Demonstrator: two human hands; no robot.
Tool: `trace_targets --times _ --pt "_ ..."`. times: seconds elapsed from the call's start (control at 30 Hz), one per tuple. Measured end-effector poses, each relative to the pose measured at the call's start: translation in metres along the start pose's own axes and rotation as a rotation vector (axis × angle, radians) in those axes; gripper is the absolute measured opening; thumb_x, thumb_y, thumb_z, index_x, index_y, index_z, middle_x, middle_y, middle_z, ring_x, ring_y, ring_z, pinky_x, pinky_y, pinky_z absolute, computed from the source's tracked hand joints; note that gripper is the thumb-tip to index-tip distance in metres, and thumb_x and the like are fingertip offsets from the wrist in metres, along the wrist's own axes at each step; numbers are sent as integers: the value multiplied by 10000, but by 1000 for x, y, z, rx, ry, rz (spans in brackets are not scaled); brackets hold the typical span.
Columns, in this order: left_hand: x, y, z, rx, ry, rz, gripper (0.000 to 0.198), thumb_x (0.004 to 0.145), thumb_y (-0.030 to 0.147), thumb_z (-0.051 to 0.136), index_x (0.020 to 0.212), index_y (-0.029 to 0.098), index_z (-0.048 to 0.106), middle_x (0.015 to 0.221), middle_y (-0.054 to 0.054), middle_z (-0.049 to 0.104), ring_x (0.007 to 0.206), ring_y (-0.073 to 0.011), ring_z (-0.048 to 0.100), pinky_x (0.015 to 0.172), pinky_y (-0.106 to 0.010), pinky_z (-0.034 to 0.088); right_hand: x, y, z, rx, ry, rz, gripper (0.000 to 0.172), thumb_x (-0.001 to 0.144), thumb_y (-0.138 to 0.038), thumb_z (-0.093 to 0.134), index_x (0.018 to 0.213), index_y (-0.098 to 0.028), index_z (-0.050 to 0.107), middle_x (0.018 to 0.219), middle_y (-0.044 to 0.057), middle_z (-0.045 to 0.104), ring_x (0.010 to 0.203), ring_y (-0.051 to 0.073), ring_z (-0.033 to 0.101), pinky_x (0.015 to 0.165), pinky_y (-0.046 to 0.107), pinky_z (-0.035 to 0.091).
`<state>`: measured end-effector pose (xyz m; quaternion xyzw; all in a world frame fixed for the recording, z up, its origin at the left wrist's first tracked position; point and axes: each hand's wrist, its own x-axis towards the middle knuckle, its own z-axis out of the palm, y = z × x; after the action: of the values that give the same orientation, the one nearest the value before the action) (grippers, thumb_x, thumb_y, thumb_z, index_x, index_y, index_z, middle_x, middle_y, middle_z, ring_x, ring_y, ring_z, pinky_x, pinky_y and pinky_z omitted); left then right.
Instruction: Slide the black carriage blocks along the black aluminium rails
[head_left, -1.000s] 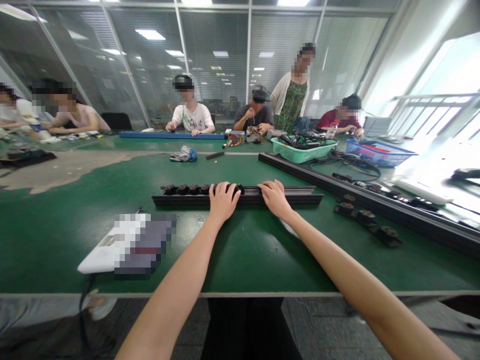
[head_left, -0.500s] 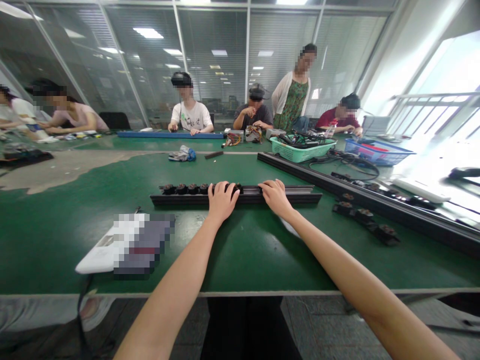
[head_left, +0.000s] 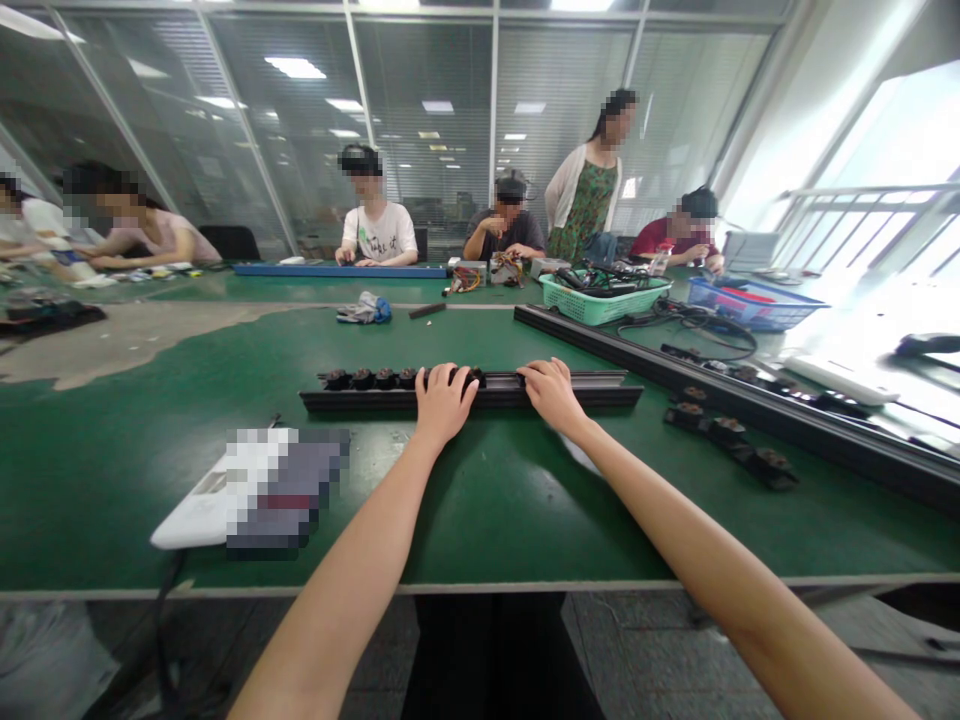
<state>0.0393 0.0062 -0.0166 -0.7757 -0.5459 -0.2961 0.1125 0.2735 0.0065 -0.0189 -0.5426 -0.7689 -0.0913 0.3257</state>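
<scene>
A short black metal rail (head_left: 360, 401) lies crosswise on the green table in front of me. Along its left part sits a row of small black modules with brownish round tops (head_left: 363, 378). My left hand (head_left: 444, 402) is bent over the rail near its middle, fingers curled around the modules there and hiding some of them. To the right, my right hand (head_left: 551, 396) grips the rail, its fingers closed at the channel; whether a small part is under the fingertips is hidden. Between the hands a stretch of grey channel shows.
A long black rail (head_left: 705, 394) runs diagonally at the right, with loose black modules (head_left: 726, 432) beside it. Behind are a green basket (head_left: 600, 306) of cables and a blue basket (head_left: 757, 308). A white device (head_left: 199, 512) lies left. Several people are around the table's far side.
My hands and the rail stay in place. Across the table, the person in the white shirt has shifted slightly, drawing a hand inward.
</scene>
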Motion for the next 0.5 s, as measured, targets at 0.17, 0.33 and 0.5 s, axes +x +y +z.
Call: trace_targets --times 0.17,0.33,0.5 --pt "0 0 0 12 -3 0 448 1074 458 366 1365 269 649 1436 -117 611 1388 -298 496 1269 -556 208 0 1 0 -1 -8 -2 440 977 -159 420 1258 -226 751 1241 136 693 1181 273 603 1230 542 269" --pt "0 1 -1 3 1 -4 451 1076 454 366 1364 258 651 1434 -121 611 1387 -295 497 1274 -556 199 0 3 0 -20 -5 0 424 982 -154 425 1246 -220 749 1239 126 700 1178 262 607 1232 523 271" --pt "0 1 -2 12 -7 -2 447 1077 447 373 1360 243 654 1435 -126 613 1382 -298 502 1271 -559 205 -1 5 1 -31 15 -2 402 980 -151 435 1215 -206 756 1218 123 710 1171 258 611 1230 507 274"
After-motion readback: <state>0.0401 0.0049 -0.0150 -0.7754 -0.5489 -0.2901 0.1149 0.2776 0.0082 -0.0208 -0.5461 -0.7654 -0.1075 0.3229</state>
